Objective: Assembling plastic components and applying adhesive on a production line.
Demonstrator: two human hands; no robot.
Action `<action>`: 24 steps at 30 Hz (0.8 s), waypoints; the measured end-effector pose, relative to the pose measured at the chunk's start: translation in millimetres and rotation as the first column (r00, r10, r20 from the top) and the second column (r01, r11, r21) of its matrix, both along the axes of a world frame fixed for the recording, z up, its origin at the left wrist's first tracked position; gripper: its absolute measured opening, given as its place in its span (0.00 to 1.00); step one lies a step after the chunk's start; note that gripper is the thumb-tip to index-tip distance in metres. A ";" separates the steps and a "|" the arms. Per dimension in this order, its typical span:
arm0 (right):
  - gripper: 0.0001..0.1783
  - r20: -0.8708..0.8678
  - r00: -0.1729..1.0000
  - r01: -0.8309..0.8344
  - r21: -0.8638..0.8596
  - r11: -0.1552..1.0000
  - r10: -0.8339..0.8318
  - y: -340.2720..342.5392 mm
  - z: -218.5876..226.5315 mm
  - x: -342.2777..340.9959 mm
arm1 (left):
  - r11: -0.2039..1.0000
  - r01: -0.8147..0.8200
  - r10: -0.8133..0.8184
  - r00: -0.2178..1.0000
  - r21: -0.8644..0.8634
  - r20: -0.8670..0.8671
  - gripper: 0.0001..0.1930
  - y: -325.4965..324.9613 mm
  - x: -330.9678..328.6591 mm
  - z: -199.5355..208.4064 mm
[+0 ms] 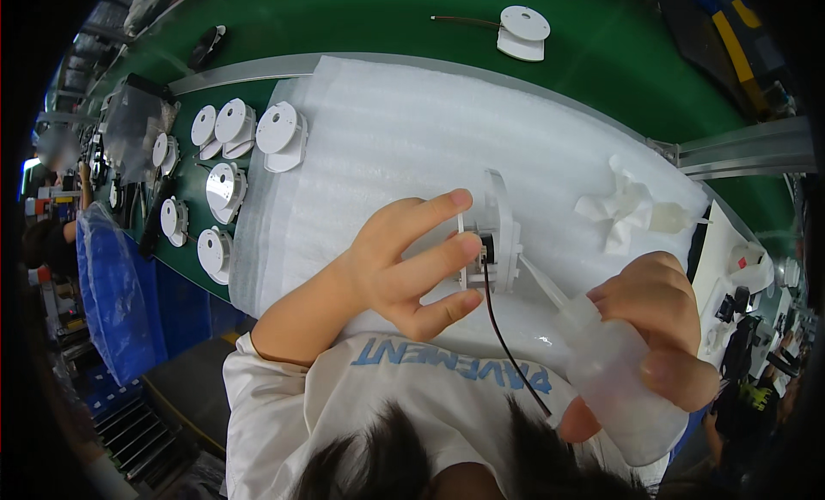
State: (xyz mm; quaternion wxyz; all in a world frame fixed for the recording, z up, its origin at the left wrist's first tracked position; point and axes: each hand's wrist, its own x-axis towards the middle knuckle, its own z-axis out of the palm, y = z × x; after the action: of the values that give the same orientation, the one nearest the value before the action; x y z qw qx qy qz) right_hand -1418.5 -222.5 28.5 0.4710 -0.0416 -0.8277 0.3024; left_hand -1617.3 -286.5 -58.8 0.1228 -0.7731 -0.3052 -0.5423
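Note:
My left hand (pixel 412 268) grips a white round plastic housing (pixel 503 234) by its edge, holding it on its side above the white foam sheet. A dark cable (pixel 507 345) hangs from the housing toward me. In my right hand (pixel 657 320) is a translucent squeeze bottle (pixel 614 375) with a long thin nozzle. The nozzle tip points at the right side of the housing and is at or very near it; whether it touches, I cannot tell. The fingers of my left hand hide part of the housing's left face.
White foam sheeting (pixel 378 139) covers the bench. Several similar white housings (pixel 225 191) stand on the green surface at left. Another housing (pixel 522 33) with a cable lies beyond the metal rail. A crumpled white tissue (pixel 617 206) rests at right. A blue plastic bag (pixel 116 285) hangs at far left.

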 end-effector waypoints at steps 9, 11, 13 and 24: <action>0.36 0.134 0.991 0.009 0.038 0.999 -0.014 -4.8 2.3 5.8 | 0.997 -0.061 0.061 0.998 0.039 -0.006 0.19 -6.3 -2.9 1.6; 0.36 0.123 0.992 0.027 0.038 0.999 -0.031 -6.4 -1.0 3.1 | 0.999 -0.044 0.045 0.999 -0.019 0.018 0.17 -10.7 -3.1 0.7; 0.34 0.125 0.992 0.029 0.059 0.998 -0.037 -7.3 -0.3 1.2 | 0.999 -0.033 0.033 0.999 0.021 -0.006 0.17 -9.4 -4.1 3.7; 0.27 0.139 0.988 0.046 0.122 0.991 -0.063 -10.8 0.9 -0.2 | 0.998 -0.066 0.065 0.995 -0.006 -0.072 0.20 -16.2 -6.7 8.7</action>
State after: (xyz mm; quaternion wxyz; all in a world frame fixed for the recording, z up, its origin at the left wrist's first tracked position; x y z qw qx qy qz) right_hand -1418.7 -233.3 29.4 0.4204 -0.0577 -0.8742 0.2360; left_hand -1624.0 -302.7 -50.0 0.1482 -0.7822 -0.3278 -0.5087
